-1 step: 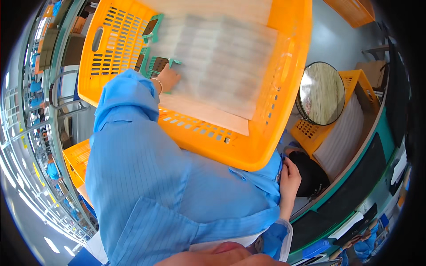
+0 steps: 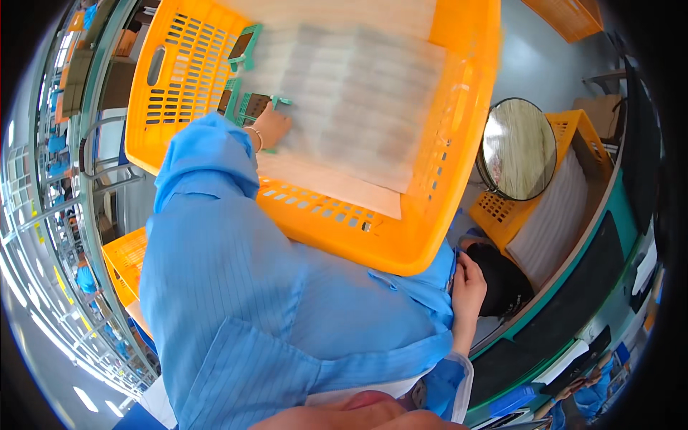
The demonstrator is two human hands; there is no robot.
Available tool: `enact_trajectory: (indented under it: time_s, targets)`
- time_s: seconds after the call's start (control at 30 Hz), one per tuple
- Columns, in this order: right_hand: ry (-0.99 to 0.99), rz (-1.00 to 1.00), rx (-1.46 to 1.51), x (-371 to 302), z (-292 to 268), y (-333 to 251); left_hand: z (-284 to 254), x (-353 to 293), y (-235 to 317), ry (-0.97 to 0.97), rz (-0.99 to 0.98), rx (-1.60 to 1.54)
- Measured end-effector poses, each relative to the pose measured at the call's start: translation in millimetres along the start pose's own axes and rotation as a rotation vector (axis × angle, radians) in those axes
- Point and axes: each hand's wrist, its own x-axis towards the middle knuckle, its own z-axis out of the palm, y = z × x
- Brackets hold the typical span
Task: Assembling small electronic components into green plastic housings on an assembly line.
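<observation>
In front of me a large yellow plastic crate (image 2: 401, 244) is tilted, its near rim by my jacket. My left hand (image 2: 272, 127) reaches inside it with bent fingers closed about a green-framed part (image 2: 282, 102); the fingertips are partly hidden. Beside that hand are more parts with green edges and brown faces (image 2: 247, 46). A blurred, whitish, ribbed foam sheet (image 2: 358, 107) covers much of the crate's inside, over a pale pink sheet (image 2: 344, 188). Low at my right side, my right hand (image 2: 469, 290) is curled by the blue jacket's edge, fingertips hidden.
At the right stand a round stool (image 2: 517, 150) with a shiny top and another yellow crate (image 2: 502, 215) with white foam sheet. A green-edged bench with black mats (image 2: 559, 287) curves along the right. Metal racking (image 2: 86, 143) lines the left, with a further yellow crate (image 2: 125, 258) below.
</observation>
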Motion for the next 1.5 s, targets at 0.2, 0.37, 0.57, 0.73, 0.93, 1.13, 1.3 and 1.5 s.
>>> enact_trajectory:
  time_s: [0.2,0.37,0.57,0.73,0.93,1.13,1.3,1.5]
  targets:
    - [0.043,0.03,0.097,0,0,14,-41,21,-19,-0.142,-0.136,0.085]
    - [0.07,0.08,0.349,4,-6,21,-187,23,-75,0.46,-0.35,-0.44]
    - [0.31,-0.246,0.369,9,-56,-67,-381,-107,-24,0.74,-0.318,-1.021]
    - [0.358,-0.756,0.285,4,-98,-170,-437,-191,9,1.166,0.523,-0.568]
    - [0.283,-0.751,0.284,-7,-90,-185,-441,-153,69,1.167,0.699,-0.716]
    - [0.51,-0.731,0.369,-14,-80,-150,-451,-118,99,1.018,0.892,-0.961]
    - [0.732,-0.48,0.7,-22,-67,-78,-411,-24,61,0.984,0.491,-1.792]
    - [0.759,-0.218,0.87,-45,-73,-17,-177,120,112,0.211,0.134,-0.591]
